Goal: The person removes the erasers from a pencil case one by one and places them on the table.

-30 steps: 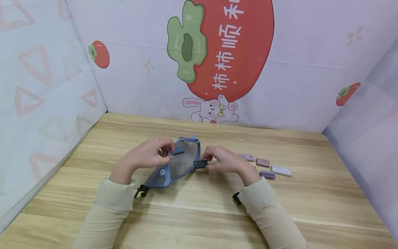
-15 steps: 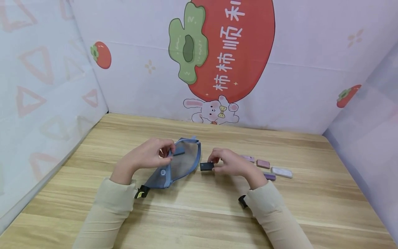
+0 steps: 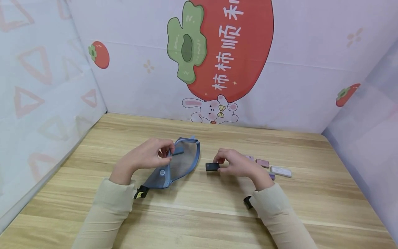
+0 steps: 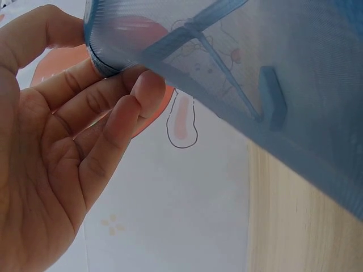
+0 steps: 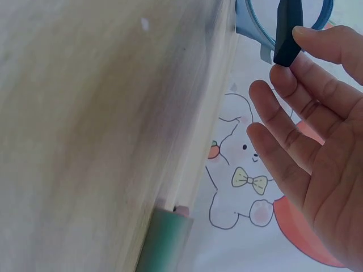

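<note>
A blue mesh zip pouch [image 3: 183, 165] stands with its mouth spread on the wooden table. My left hand [image 3: 149, 154] pinches the pouch's near rim between thumb and fingers. Inside the pouch lies a blue block [image 3: 178, 150], which also shows through the mesh in the left wrist view [image 4: 273, 97]. To the right of the pouch mouth, my right hand [image 3: 234, 164] holds a small dark rectangular block [image 3: 212, 167] by one end, between thumb and fingertips. In the right wrist view the dark block [image 5: 288, 34] overlaps the pouch's round opening, and the other fingers are spread.
Behind my right hand lie several small blocks: a pink one [image 3: 262, 163], a white one [image 3: 281, 171] and a partly hidden purple one [image 3: 272, 176]. A green block [image 5: 164, 241] shows in the right wrist view. A printed cloth wall [image 3: 280, 103] borders the table's back.
My right hand has drawn the dark block rightward, away from the pouch rim, toward the loose blocks. The left hand and the pouch have stayed in place.
</note>
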{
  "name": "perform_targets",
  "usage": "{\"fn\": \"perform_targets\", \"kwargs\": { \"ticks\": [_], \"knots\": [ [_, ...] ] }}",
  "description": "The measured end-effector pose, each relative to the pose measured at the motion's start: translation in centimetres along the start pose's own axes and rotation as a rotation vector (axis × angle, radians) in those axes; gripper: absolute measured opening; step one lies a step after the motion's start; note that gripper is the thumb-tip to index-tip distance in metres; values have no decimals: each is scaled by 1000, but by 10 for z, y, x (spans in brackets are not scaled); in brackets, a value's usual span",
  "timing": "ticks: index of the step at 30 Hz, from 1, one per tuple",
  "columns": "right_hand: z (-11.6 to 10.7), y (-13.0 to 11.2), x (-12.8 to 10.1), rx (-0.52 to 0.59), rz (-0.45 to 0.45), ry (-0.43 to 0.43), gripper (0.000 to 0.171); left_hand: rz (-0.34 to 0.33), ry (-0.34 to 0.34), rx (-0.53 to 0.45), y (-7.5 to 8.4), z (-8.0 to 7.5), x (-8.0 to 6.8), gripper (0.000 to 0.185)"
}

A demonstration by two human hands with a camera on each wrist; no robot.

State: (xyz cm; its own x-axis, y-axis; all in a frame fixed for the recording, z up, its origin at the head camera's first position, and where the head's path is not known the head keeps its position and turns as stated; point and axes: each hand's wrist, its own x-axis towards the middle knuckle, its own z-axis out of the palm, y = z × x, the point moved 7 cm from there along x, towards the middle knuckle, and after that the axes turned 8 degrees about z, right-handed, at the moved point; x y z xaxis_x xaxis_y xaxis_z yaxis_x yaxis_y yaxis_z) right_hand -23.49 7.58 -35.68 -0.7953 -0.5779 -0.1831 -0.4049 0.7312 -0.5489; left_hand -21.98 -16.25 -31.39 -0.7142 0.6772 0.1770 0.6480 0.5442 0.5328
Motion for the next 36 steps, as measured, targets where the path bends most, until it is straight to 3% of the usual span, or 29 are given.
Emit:
{"fn": "perform_targets", "kwargs": {
  "ticks": [11,28,36],
  "knots": [
    [-3,9,-9,-22,2,17,18,24,9,-4,-3,-1,-1,11],
    [-7,25,-25,-42,6,27,17,-1,-9,-4,-4,0,-1,12],
    [-10,35,-33,-8,11,4,17,6,-4,-16,-5,1,-1,11]
  ]
}}
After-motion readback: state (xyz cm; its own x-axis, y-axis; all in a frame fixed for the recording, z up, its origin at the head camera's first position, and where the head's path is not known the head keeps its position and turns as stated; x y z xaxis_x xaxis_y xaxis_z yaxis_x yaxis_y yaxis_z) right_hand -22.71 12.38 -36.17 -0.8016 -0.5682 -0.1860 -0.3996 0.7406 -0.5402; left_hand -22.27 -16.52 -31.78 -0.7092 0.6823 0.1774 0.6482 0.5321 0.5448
